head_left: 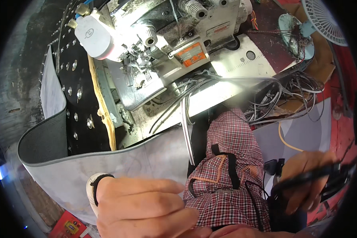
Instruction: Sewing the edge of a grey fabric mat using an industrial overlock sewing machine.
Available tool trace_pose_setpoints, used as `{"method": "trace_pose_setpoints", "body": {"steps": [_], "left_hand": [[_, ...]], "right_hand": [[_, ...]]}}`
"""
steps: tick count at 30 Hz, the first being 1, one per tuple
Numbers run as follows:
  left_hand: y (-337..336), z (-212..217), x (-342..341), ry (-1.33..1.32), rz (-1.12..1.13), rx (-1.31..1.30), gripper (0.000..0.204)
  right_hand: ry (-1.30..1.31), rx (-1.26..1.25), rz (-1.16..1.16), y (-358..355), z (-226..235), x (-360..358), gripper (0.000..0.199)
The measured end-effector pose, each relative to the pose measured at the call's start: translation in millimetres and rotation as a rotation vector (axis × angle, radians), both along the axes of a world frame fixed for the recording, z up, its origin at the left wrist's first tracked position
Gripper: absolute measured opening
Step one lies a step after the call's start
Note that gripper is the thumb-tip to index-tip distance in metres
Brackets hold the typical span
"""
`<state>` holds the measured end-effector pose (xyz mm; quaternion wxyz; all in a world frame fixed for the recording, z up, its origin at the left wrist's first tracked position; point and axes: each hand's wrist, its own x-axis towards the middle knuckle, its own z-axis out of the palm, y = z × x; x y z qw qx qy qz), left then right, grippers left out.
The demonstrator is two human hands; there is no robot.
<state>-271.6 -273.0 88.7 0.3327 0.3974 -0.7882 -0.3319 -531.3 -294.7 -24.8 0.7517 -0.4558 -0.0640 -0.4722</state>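
Observation:
My left hand (pixel 142 208) is close up at the lower edge, its fingers bent and pressed together. Whatever they may hold is hidden. Around that wrist is a pale cuff with a black band (pixel 101 180). Behind the hand stretches a large grey sheet (pixel 146 164) with a dark bound edge, curling up at the left beside the sewing machine (pixel 194 35). My right hand (pixel 307 176), at the right, is smeared by motion. Black straps (pixel 309 178) cross in front of it, and I cannot see whether it grips them.
Black, white and grey strips (pixel 265 93) lie tangled at the machine table's front edge, one hanging down. A checked garment (pixel 230 174) covers my lap. At the upper right stands a small fan (pixel 325 18). A studded black panel (pixel 77 99) and yellow edging (pixel 101 111) are at the left.

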Motion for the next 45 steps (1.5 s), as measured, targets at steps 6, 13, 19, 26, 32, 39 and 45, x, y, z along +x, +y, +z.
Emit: {"method": "trace_pose_setpoints", "body": {"steps": [6,13,19,26,32,39,45], "left_hand": [[40,-12,-36,0.21,0.427,-0.052,0.017],[17,-16,-5,0.095,-0.299,-0.297,0.016],[12,7,9,-0.048,-0.397,-0.249,0.009],[6,-19,-8,-0.409,0.295,-0.161,0.007],[-16,-52,-16,-0.495,0.336,-0.383,0.007],[-5,-51,-25,-0.558,0.298,-0.457,0.007],[3,-58,-22,-0.52,0.281,-0.454,0.007]], "right_hand": [[0.367,0.194,-0.81,48,-3,-42,0.035],[0.606,0.292,-0.884,72,-17,-65,0.047],[0.44,0.503,-0.645,65,-27,-42,0.076],[0.596,0.511,-0.06,84,-31,-47,0.097],[0.153,0.552,0.437,109,-48,10,0.105],[-0.031,0.629,0.406,111,-54,41,0.091],[0.02,0.62,0.35,103,-53,48,0.089]]}}
